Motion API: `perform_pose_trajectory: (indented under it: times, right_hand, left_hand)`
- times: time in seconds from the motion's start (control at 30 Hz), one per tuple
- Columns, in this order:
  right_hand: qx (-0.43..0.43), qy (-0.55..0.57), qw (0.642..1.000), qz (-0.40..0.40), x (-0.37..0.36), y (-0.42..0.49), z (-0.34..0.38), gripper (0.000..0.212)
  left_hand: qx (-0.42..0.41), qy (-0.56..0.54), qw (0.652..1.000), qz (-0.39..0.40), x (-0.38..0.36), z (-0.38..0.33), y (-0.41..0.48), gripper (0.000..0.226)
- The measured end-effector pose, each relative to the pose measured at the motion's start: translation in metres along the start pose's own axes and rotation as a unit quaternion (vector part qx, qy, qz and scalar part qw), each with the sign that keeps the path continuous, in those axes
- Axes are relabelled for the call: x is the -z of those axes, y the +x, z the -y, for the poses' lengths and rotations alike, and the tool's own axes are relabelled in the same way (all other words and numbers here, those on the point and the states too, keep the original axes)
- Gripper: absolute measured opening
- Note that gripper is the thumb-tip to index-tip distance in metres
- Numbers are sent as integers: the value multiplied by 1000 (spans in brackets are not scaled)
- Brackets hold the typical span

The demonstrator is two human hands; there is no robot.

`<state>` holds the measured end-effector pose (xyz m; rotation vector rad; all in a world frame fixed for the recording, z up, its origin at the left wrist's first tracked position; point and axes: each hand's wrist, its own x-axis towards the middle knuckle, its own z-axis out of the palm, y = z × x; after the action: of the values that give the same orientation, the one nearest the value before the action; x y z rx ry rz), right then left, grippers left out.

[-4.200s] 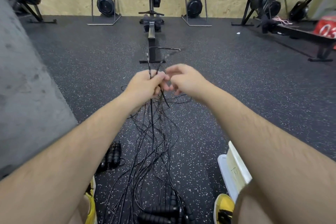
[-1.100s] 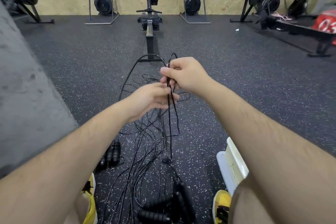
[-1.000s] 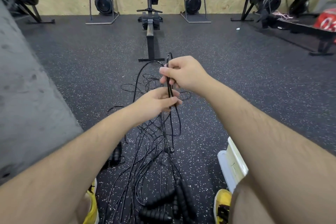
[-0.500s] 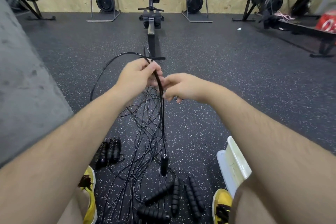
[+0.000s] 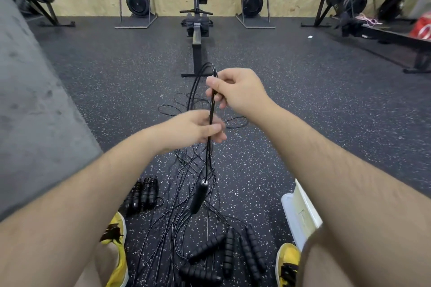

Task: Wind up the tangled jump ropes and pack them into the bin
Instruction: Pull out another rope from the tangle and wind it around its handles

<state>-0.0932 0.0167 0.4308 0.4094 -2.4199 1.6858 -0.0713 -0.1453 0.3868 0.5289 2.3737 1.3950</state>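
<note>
Right hand (image 5: 238,93): raised over the floor (image 5: 314,128), grip clamped on a doubled black rope (image 5: 211,109) just under its top bend. Left hand (image 5: 193,130): lower and nearer the body, grip pinched on the same rope between thumb and fingers. Rope: taut between the two hands, arching in a loop above the right hand and hanging below the left hand to a black handle (image 5: 198,198), tilted over the tangle; whether its lower end touches the floor cannot be told. Tangle (image 5: 184,182): many thin black cords spread on the speckled floor from between the yellow shoes (image 5: 117,247) to beyond the hands. Handles (image 5: 229,249): several, ribbed and black, loose on the floor between the shoes. Bundle (image 5: 142,193): ribbed handles lying side by side, left of the tangle, near the left shoe. Bin (image 5: 300,214): white, on the floor at right, beside the right shoe, partly hidden by the right arm; contents not visible. Rower (image 5: 197,30): black, beyond the hands, toward the plywood wall.
</note>
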Motion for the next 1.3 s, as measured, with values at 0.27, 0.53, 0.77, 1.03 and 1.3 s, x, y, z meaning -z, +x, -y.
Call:
perform_pose_trajectory:
  times: [0.27,0.53,0.77,1.03,1.3]
  right_hand:
    - [-105,-128,972,169,12,-14,-5,31]
    - [-71,-194,961,184,-9,-20,-25,19]
    - [-7,-204,976,71,-3,-6,-15,29]
    - [-8,-96,994,47,-3,-2,-8,27]
    - [-26,-62,998,-6,3,-2,0,19]
  left_hand:
    - [-48,-14,975,-217,13,-30,6,23]
    - [-88,-76,966,-229,14,-36,9,23]
    - [3,-13,998,-59,7,-9,-2,31]
    - [7,-2,994,-108,-12,5,5,17]
    - [-11,-24,991,-132,-19,5,7,16]
